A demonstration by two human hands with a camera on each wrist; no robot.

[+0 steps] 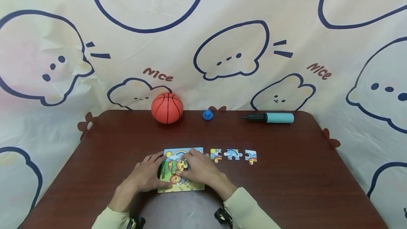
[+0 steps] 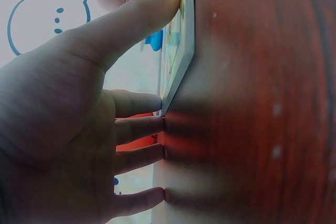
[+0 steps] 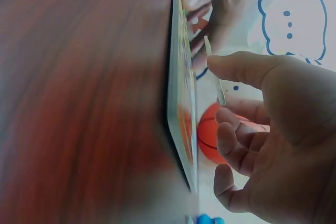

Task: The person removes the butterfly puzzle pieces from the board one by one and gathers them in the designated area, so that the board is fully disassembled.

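Note:
A colourful cartoon jigsaw puzzle board (image 1: 194,187) lies flat on the table between the hands. My left hand (image 1: 144,175) steadies its left side, thumb resting on the board near the front edge; the other fingers stretch straight along the side and touch the table. In the right wrist view, my right hand (image 3: 294,124) pinches a thin puzzle piece (image 3: 214,69) between thumb and fingers. That piece is tilted on edge, just above the board. The right hand (image 1: 201,167) covers part of the picture in the head view, so the slot beneath cannot be seen.
Right of the board lie three loose puzzle pieces, a left one (image 1: 216,154), a middle one (image 1: 233,154) and a right one (image 1: 251,156). Along the table's (image 1: 302,186) back edge are an orange ball (image 1: 167,108), a small blue object (image 1: 208,115) and a teal marker-like pen (image 1: 279,118).

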